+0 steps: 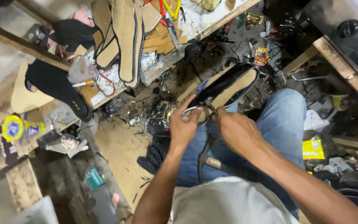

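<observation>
Over the lap — left hand (pixel 183 126) grip clamped on shoe (pixel 226 89) | right hand (pixel 235 128) grip clamped on pincers (pixel 208 103)

Layout around the shoe on the lap

Shoe (pixel 224 89) lies on the lap, toe pointing away. Left hand (pixel 184 126) and right hand (pixel 235 128) sit at its near end, side by side. Stacked soles (pixel 123 37) lie on the workbench (pixel 212 20) beyond-left of shoe. Hammer (pixel 206 155) lies nearer than shoe, between the knees.

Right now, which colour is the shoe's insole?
Tan, with a black rim, on the shoe; head view.
</observation>
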`<state>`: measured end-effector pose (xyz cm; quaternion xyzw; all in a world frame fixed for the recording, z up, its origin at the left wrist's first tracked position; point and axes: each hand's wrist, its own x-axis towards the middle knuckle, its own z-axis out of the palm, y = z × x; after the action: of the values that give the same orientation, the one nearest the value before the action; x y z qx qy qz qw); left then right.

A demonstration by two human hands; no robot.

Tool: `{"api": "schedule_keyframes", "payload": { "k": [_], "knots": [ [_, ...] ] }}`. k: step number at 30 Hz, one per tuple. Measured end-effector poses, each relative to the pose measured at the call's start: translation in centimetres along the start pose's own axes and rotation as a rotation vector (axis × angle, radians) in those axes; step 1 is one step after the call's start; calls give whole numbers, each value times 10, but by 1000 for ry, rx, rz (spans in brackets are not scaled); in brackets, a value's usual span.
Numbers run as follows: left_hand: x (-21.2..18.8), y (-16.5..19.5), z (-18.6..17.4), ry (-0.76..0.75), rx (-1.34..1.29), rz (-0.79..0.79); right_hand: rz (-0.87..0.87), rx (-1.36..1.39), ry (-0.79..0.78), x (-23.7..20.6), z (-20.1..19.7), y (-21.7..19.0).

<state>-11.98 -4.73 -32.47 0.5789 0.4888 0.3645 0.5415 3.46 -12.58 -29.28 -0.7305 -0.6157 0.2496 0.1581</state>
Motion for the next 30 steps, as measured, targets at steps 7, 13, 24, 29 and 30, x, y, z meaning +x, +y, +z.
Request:
{"api": "schedule_keyframes", "payload": {
  "k": [7, 13, 24, 29, 30],
  "knots": [
    [28, 6, -24, -335, 343, 69, -69, 23, 49, 5, 4, 16],
    [52, 25, -31, -617, 110, -232, -89, 18, 42, -4, 19, 21],
    [23, 17, 2, -426, 434, -28, -45, -319, -202, -33, -28, 11],
    [16, 12, -7, -508, 508, -88, -142, 78, 195, -51, -34, 14],
    [15, 11, -11, -573, 510, -5, -228, 217, 387, -52, -29, 17]
  ]
}}
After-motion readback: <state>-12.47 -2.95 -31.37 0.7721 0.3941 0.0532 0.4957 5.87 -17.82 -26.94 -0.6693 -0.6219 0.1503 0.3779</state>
